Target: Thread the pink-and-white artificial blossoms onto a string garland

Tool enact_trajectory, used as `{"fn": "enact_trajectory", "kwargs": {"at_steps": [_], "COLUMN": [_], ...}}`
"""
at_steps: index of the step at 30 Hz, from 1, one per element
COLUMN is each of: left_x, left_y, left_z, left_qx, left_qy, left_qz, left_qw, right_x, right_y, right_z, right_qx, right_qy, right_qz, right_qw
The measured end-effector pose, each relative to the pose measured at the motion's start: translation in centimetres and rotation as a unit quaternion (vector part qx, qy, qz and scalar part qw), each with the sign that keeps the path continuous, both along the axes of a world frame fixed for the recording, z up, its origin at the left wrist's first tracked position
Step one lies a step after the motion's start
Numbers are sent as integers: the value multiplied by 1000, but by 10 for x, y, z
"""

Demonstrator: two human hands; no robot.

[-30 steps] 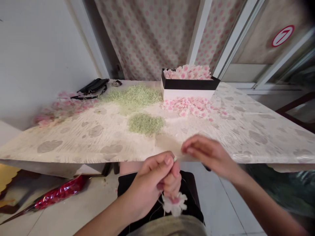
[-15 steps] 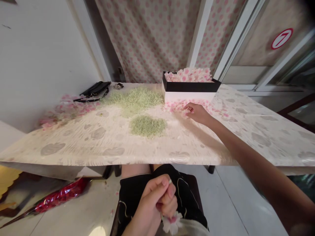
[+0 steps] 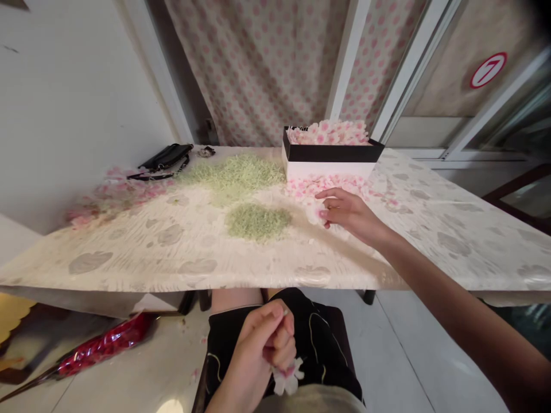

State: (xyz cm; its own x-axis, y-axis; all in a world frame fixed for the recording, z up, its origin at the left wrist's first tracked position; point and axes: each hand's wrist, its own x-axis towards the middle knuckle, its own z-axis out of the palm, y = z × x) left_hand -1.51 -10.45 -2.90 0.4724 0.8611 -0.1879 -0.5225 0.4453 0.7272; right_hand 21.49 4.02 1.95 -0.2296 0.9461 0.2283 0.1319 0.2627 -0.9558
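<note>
1. From the head camera, the two hands are well apart: one is low over the lap, the other is out on the tabletop, in front of the black-and-white box (image 3: 329, 170).
2. The right hand (image 3: 350, 215) is just in front of the box, fingers curled around a pale blossom (image 3: 315, 214). I cannot tell whether it grips the blossom or only touches it. A loose pile of pink petals (image 3: 321, 184) lies between the hand and the box.
3. The left hand (image 3: 260, 338) is closed in a fist well in front of the box, past the table's near edge. A white-and-pink artificial flower (image 3: 286, 378) hangs from beneath its fingers, above the dark skirt (image 3: 329, 350).
4. More pink blossoms (image 3: 329, 133) fill the box.
5. Left of the box, a heap of pale green shreds (image 3: 232, 172) touches its side, and a smaller green heap (image 3: 258, 222) lies to its front left.
6. Farther left on the patterned table cover (image 3: 129, 252) are a black pouch (image 3: 167, 156) and scattered pink petals (image 3: 114, 192).
7. Behind the box hangs a polka-dot curtain (image 3: 258, 63). Well in front of it and to the left, red cellophane (image 3: 105, 344) lies on the tile floor (image 3: 400, 355).
</note>
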Motion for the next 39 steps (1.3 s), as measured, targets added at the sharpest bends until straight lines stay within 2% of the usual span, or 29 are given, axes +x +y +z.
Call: {"fn": "enact_trajectory", "kwargs": {"at_steps": [7,10,13,17,29,39], "left_x": [8,17,22,23,24,25], "left_y": [21,22,19,13,9,10], "left_z": [26,35,38,37,32,28], "left_qx": [83,144,188,198,179,188], "left_qy": [116,214,276,289,283,308], "left_qz": [38,48,50,54,66,82], "left_qw": [989,965,941,935,940,929], "right_x": [-22,-28,-31,-32,-36,-38], "right_y": [-74,-97,-110,-117,-120,-120], "right_z": [13,12,10,10,9,6], "right_qx": [-62,-68,-48,-43,-48,-57], "right_qy": [42,45,17,-8,-14,-8], "right_qz": [90,133,122,103,105,114], "right_qw": [993,988,991,994,993,992]}}
